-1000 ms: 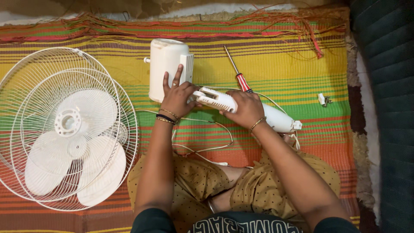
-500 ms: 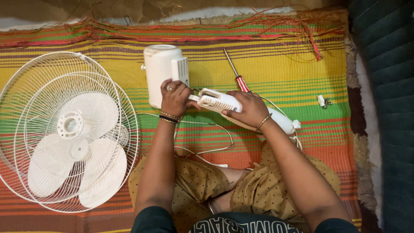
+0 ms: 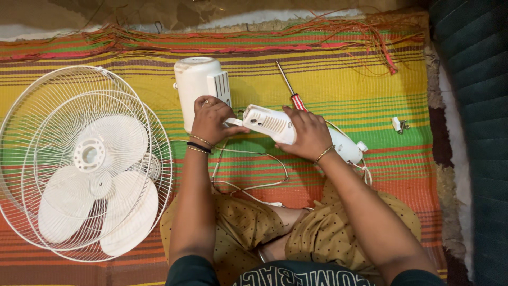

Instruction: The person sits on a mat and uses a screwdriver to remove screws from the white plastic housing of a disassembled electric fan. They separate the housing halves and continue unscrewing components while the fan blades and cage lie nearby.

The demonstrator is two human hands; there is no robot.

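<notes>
On the striped mat (image 3: 370, 95), the right hand (image 3: 307, 135) clamps its fingers over the white fan neck housing (image 3: 275, 124) to steady it, while the left hand (image 3: 211, 119), fingers pinched together, works its left end beside the motor cover (image 3: 198, 85).

Packages: none were in view.
Labels: none were visible.
Signs: none.
Screens: none.
</notes>
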